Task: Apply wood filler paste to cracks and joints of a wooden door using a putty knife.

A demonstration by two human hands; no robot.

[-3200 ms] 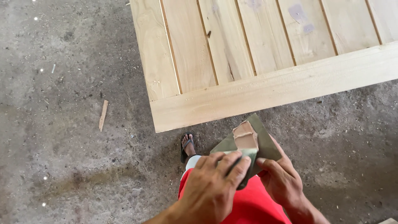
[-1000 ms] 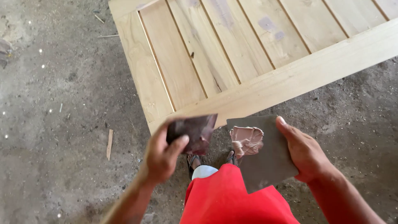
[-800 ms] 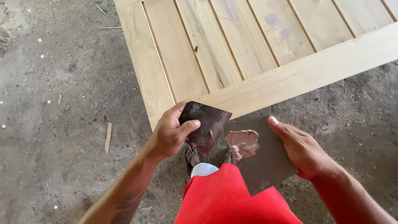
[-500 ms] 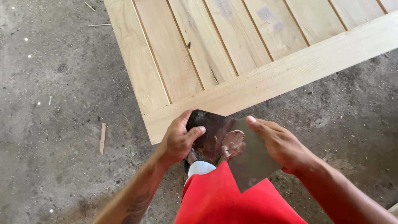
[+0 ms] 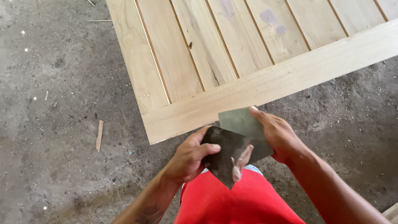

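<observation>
Concrete floor (image 5: 54, 124), left hand (image 5: 188, 157) gripping dark scraper (image 5: 224, 155), right hand (image 5: 280, 135) clasping grey plate (image 5: 238, 120)

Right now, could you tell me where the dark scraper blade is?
In the head view it is low at centre, held in the left hand: the dark scraper blade overlaps the grey-green plate held by the right hand, just below the wooden panel.

wooden panel (image 5: 257, 54) cut off by far and right edges | near part of grey plate (image 5: 242, 124) hidden behind dark scraper (image 5: 224, 155) | right forearm cut off at near edge | red garment (image 5: 236, 203) cut off at near edge
</observation>
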